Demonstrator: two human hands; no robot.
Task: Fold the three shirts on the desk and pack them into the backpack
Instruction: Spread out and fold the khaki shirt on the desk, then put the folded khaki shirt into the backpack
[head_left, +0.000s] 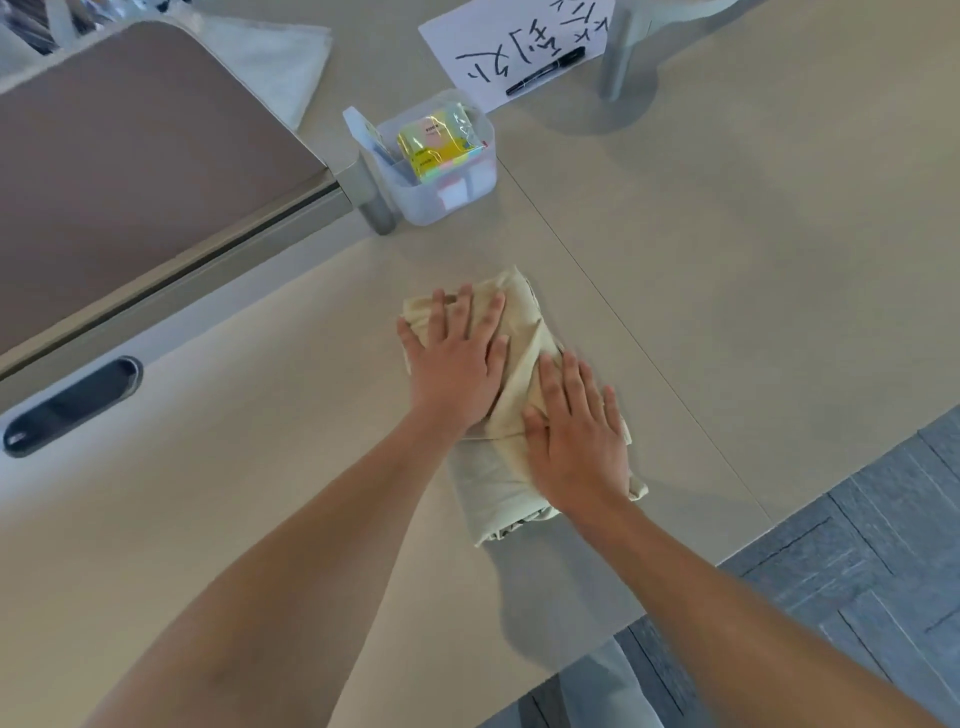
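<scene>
While a brown panel (119, 171) fills the far left edge of the bench (218, 467), with a dark oval slot (72, 406) below it, a white cloth (270, 62) lies behind the panel. Further right a clear plastic box (441, 171) holds a yellow packet (434, 143). At centre, the left hand (454, 364) lies flat, fingers straight and spread, pressing the far end of a folded cream shirt (519, 374) on the bench. Just right of it, the right hand (579, 431) presses the shirt's near part, fingers likewise extended. Far right and behind, a black marker (545, 70) rests on a handwritten sheet (498, 47).
</scene>
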